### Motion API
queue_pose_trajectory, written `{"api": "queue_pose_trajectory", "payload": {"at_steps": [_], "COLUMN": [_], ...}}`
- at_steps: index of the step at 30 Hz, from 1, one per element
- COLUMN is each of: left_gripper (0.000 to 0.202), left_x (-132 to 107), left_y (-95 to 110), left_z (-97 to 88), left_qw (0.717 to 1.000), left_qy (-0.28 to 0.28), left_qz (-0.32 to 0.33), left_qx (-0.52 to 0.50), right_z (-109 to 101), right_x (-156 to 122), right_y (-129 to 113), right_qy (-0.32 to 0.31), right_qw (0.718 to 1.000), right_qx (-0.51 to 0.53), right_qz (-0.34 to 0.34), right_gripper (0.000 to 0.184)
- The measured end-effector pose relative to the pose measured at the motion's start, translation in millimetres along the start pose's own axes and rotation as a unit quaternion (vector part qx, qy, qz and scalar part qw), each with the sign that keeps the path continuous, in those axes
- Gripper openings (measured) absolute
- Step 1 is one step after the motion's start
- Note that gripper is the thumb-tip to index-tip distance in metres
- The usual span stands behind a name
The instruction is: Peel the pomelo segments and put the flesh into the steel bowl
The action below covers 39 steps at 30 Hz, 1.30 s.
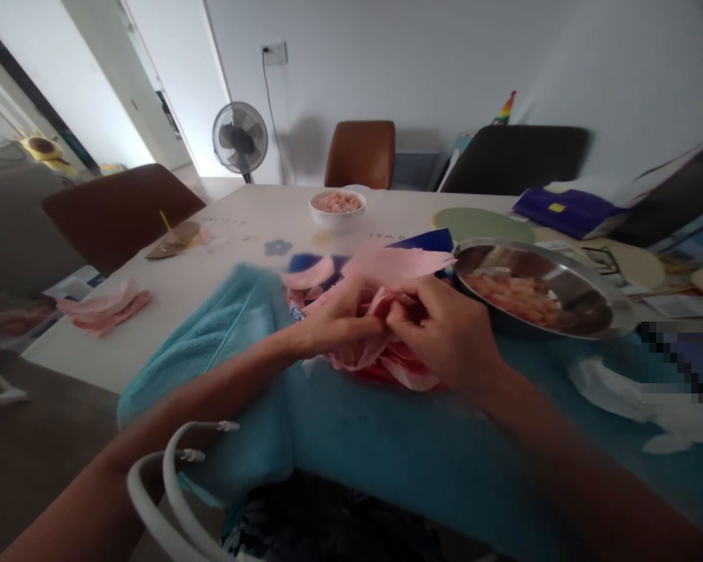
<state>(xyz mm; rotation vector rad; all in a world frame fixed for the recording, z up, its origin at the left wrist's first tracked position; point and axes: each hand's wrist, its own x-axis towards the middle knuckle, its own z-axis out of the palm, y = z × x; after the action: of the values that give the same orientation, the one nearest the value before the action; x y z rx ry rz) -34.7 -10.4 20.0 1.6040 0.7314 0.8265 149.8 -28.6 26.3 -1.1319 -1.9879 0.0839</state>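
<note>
Where your left hand (340,321) and right hand (454,328) meet, the fingers of both pinch a thin, pale pink, crumpled membrane-like piece (358,355); it lies between them, against the red-and-pink peel heap (408,375), neither hand clearly nearer, long axis unclear.

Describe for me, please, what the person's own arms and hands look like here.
The left hand and right hand are ungloved, and both forearms are bare, with no sleeves in view. I see no watch or bracelet. Two white cables with pale tips show in front of the left forearm.
</note>
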Motion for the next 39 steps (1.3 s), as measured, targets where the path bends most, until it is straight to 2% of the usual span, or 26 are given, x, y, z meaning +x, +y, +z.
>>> {"api": "queue_pose_trajectory", "payload": {"at_steps": [3,6,9,16,23,27,30,33,36,39], "left_gripper": [0.028,0.029,0.027,0.025,0.026,0.024,0.022,0.020,0.015,0.008], "left_x": [1,0,0,1,1,3,5,7,10,12], "left_y": [3,4,4,2,4,0,-3,-3,-3,-3], "left_z": [-2.4,-3.5,-3.6,-4.0,-4.0,-4.6,-6.0,-7.1,-7.6,-7.7], "left_qw": [1.000,0.996,0.993,0.993,0.987,0.978,0.969,0.955,0.944,0.933], "left_qy": [-0.004,0.007,0.008,0.013,0.031,0.054,0.072,0.075,0.088,0.103], "left_qz": [-0.010,-0.052,-0.077,-0.083,-0.103,-0.114,-0.118,-0.130,-0.146,-0.159], "left_qx": [-0.026,-0.068,-0.084,-0.080,-0.118,-0.164,-0.206,-0.255,-0.284,-0.306], "right_z": [-5,-9,-11,-15,-17,-17,-18,-24,-35,-48], "right_x": [4,9,13,14,15,16,21,27,32,35], "right_y": [0,0,1,6,9,12,26,50,75,95], "right_qy": [-0.023,-0.073,-0.098,-0.139,-0.112,-0.061,0.016,0.109,0.183,0.218], "right_qw": [0.994,0.971,0.949,0.931,0.918,0.911,0.917,0.919,0.926,0.940], "right_qx": [0.067,0.151,0.202,0.252,0.287,0.312,0.297,0.254,0.129,-0.076], "right_qz": [0.086,0.170,0.222,0.225,0.248,0.262,0.265,0.279,0.303,0.253], "right_gripper": [0.007,0.008,0.010,0.014,0.009,0.010,0.009,0.011,0.014,0.018]}}
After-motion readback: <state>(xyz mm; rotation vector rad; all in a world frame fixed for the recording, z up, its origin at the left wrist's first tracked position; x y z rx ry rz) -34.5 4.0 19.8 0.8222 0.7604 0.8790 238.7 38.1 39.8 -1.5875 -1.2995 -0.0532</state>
